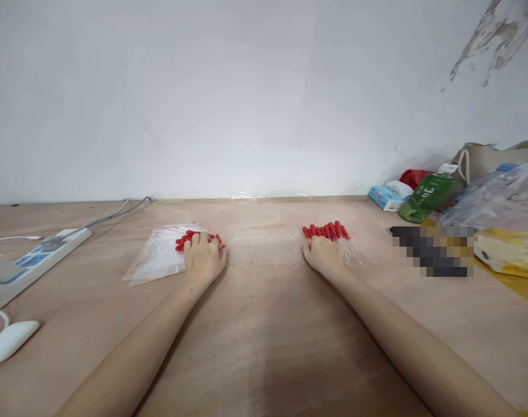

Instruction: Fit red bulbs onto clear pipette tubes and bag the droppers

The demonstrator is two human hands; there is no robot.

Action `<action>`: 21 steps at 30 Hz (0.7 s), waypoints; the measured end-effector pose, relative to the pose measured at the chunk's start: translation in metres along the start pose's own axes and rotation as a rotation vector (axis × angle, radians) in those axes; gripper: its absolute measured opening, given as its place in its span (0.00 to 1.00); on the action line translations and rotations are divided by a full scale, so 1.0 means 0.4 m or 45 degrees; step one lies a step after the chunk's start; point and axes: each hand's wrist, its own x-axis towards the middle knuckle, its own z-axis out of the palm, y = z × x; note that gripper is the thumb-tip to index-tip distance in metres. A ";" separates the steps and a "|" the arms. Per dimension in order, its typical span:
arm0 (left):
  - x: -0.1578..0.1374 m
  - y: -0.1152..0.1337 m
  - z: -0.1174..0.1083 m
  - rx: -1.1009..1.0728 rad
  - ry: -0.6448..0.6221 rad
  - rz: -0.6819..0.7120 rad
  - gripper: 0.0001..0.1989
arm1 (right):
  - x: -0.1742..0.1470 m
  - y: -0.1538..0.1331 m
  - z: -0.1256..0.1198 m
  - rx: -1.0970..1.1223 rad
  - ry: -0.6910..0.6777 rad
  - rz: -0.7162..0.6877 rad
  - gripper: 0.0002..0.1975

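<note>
A row of thin clear tubes (264, 250), laid side by side, spans the table between my two hands. My left hand (203, 255) rests at the row's left end, fingers curled down over several red rubber bulbs (186, 238); its thumb touches the end tubes. Beneath that hand lie clear plastic bags (155, 258). At the right end, my right hand (325, 253) is closed, thumb side against the tubes. Red-bulbed droppers (333, 230) fan out just behind and beside it, their clear stems (354, 253) pointing toward me. What either hand's fingertips grip is hidden.
On the left are a power strip (38, 260) with cables and a white mouse-like device (12, 341). At right stand a green bottle (429, 194), a blue tissue box (388, 197), plastic bags (498, 197) and a yellow packet (509, 252). A blurred dark object (429, 252) lies nearer.
</note>
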 end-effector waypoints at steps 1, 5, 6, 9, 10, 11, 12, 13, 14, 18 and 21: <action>-0.002 0.003 0.003 0.006 -0.001 0.007 0.15 | -0.002 -0.003 0.004 -0.020 0.027 -0.013 0.16; -0.005 0.006 0.013 0.033 0.016 0.015 0.16 | -0.010 -0.008 0.022 -0.022 0.143 -0.054 0.15; -0.004 0.005 0.013 0.040 0.028 0.014 0.16 | -0.012 -0.007 0.026 -0.008 0.178 -0.050 0.15; 0.002 0.001 0.007 0.048 0.085 0.011 0.14 | -0.016 0.000 0.035 0.078 0.313 -0.032 0.15; 0.004 0.002 0.002 0.038 0.114 0.012 0.13 | -0.018 0.002 0.037 0.125 0.364 -0.035 0.15; 0.006 0.005 -0.004 0.012 0.148 0.017 0.12 | -0.019 0.004 0.038 0.184 0.412 -0.046 0.15; 0.006 0.010 -0.010 -0.038 0.180 0.037 0.12 | -0.022 0.006 0.039 0.261 0.453 -0.072 0.14; 0.003 0.019 -0.016 -0.122 0.207 0.068 0.11 | -0.026 0.007 0.040 0.357 0.485 -0.111 0.13; -0.002 0.031 -0.020 -0.238 0.223 0.104 0.10 | -0.031 0.008 0.040 0.468 0.506 -0.161 0.13; -0.053 0.099 -0.020 -0.867 0.139 0.263 0.07 | -0.073 0.008 0.041 0.861 0.528 -0.434 0.11; -0.099 0.144 -0.010 -1.143 0.029 0.377 0.10 | -0.124 0.011 0.035 0.889 0.514 -0.667 0.12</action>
